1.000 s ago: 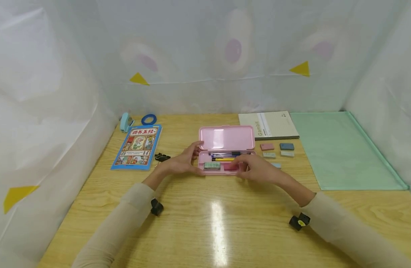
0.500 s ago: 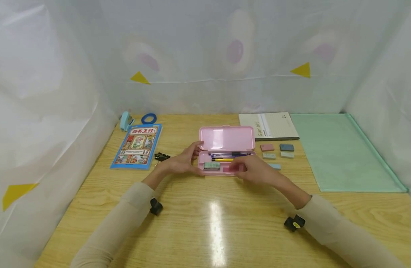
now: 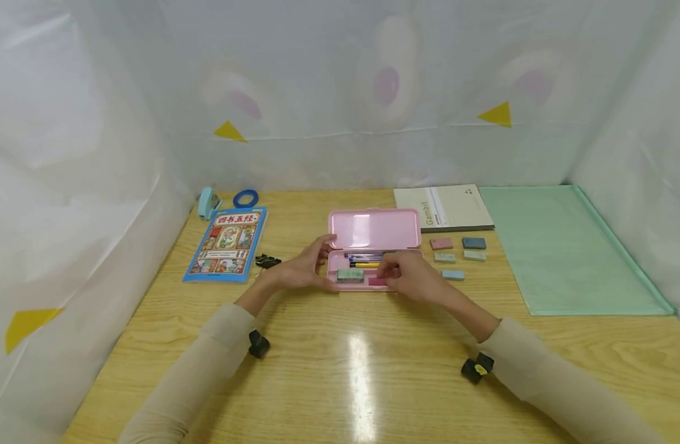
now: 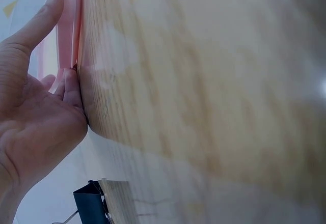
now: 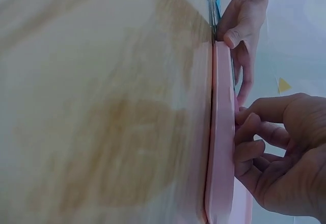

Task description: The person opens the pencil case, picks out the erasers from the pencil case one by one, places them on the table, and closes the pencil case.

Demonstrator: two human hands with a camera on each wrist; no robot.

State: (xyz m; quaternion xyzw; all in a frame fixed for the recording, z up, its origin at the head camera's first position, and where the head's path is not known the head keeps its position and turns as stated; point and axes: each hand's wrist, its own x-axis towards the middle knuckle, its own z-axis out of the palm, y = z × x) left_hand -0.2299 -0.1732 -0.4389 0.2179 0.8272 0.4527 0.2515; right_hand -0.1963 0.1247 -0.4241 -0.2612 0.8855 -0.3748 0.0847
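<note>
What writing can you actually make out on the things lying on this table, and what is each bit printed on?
"Gambit": on the spine strip of the grey notebook, running sideways.
"四书五经": in red characters on the white title banner of the blue picture book.
The small print on the green eraser in the pink pencil case, and on the loose erasers, is too small to read.

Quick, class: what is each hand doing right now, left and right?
Left hand: grips the left end of the pink pencil case.
Right hand: fingers curled over the case's tray; whether it pinches the pink eraser cannot be told.
</note>
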